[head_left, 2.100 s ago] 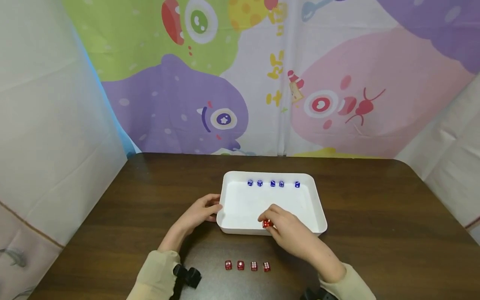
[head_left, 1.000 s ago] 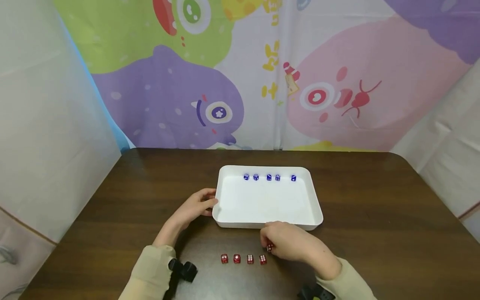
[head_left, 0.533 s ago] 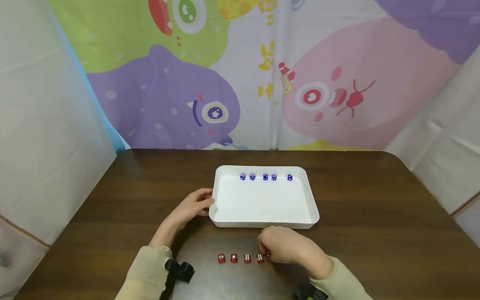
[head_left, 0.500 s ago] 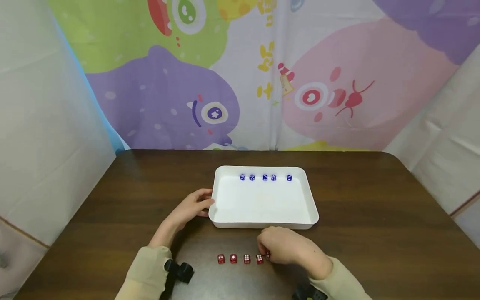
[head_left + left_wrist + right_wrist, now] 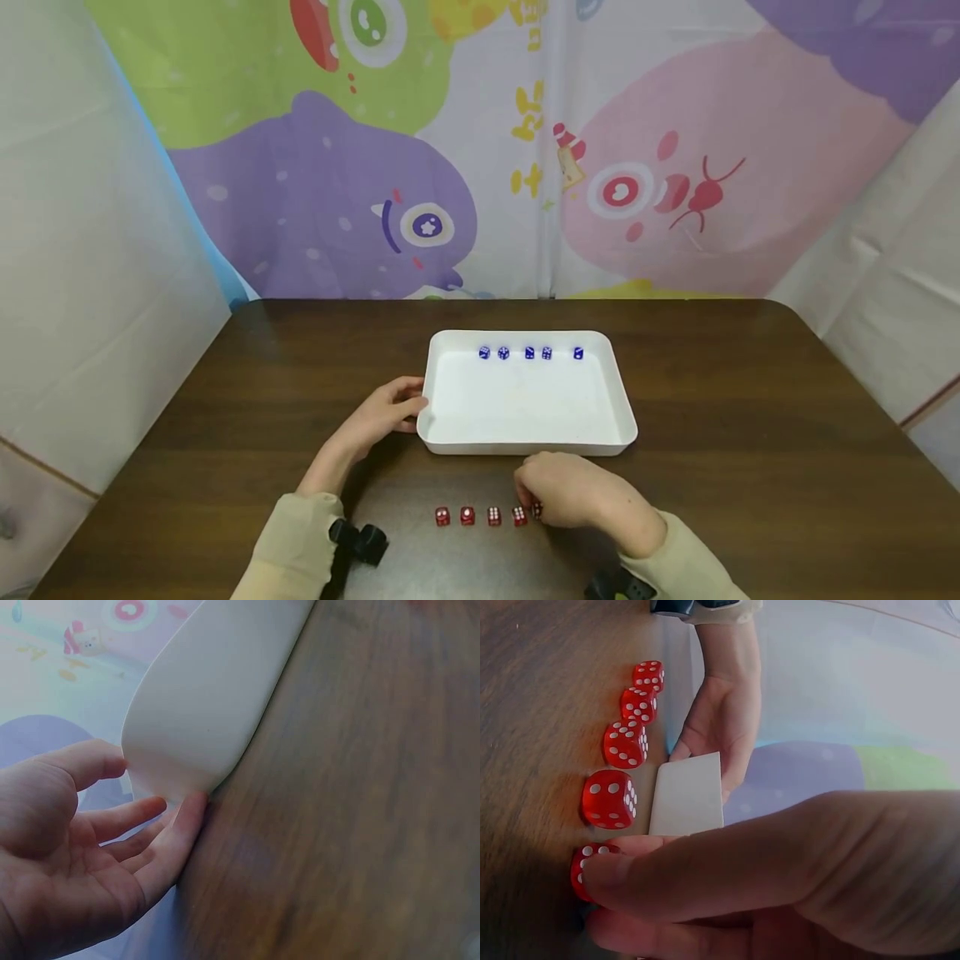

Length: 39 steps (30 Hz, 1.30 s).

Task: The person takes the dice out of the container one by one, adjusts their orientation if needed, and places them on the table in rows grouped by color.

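Observation:
My right hand [image 5: 564,490] pinches a red die [image 5: 578,871] between thumb and fingers, down at the table. That die is at the right end of a row of red dice [image 5: 494,517] with white pips, close beside its neighbour [image 5: 519,517]. Behind the row lies a shallow white tray [image 5: 517,449], with several blue dice [image 5: 529,353] lined up along its far side. At the tray's left end, my left hand [image 5: 384,414] touches the outer wall; its fingers look relaxed, the thumb at the rim and other fingertips lower on the wall [image 5: 199,712].
The dark wooden table [image 5: 315,350] carries everything. A printed cartoon curtain [image 5: 360,192] hangs behind its far edge, and pale cloth [image 5: 112,217] hangs at the left side. A black device [image 5: 360,543] is strapped on the left wrist.
The right hand has carried the red die from over the tray's near edge down to the right end of the red row. The left hand stays against the tray; the head view shifts slightly.

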{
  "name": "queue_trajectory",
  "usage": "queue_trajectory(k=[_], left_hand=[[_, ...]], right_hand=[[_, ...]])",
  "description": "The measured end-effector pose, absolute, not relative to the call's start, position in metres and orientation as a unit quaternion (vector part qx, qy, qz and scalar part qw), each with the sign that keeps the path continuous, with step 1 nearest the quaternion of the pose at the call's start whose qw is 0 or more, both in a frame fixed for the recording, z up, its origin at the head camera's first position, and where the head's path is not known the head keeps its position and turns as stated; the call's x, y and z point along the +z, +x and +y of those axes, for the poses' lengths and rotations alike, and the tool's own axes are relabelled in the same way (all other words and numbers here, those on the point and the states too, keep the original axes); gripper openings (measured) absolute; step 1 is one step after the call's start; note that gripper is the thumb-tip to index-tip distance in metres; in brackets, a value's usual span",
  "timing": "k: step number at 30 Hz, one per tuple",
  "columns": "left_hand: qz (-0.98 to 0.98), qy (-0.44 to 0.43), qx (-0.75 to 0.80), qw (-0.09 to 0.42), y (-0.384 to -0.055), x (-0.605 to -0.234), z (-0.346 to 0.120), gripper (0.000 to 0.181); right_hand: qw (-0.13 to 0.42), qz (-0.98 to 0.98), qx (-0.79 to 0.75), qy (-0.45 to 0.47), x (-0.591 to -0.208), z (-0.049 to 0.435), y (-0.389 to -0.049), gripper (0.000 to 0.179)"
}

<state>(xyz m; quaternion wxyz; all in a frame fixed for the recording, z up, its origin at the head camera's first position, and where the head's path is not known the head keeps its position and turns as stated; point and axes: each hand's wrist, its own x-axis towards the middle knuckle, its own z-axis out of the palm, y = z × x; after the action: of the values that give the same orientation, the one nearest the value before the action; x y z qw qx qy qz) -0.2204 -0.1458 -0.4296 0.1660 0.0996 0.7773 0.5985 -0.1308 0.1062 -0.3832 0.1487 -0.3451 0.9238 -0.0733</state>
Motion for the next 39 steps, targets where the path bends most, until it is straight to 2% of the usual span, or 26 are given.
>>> queue_trajectory(k=[3,13,23,28,39], left_hand=[[0.777,0.103,0.599,0.162,-0.227,-0.439,-0.149,0.047],[0.783,0.093,0.593,0.162,-0.227,-0.438,-0.151,0.046],[0.777,0.095,0.601,0.164,-0.224,-0.437,-0.152,0.046],[0.771,0.097,0.607,0.168,-0.224,-0.438,-0.149,0.046],[0.769,0.081,0.613,0.161,-0.225,-0.441,-0.147,0.045]], right_hand=[[0.145,0.925,-0.076,-0.344,-0.38,0.107,-0.131,0.017],[0.129,0.927,-0.114,-0.334,-0.369,0.116,-0.137,0.016],[0.044,0.931,-0.147,-0.33,-0.362,0.134,-0.149,0.012],[0.028,0.939,-0.164,-0.301,-0.366,0.142,-0.154,0.011],[-0.06,0.962,-0.138,-0.229,-0.369,0.16,-0.188,0.005]])
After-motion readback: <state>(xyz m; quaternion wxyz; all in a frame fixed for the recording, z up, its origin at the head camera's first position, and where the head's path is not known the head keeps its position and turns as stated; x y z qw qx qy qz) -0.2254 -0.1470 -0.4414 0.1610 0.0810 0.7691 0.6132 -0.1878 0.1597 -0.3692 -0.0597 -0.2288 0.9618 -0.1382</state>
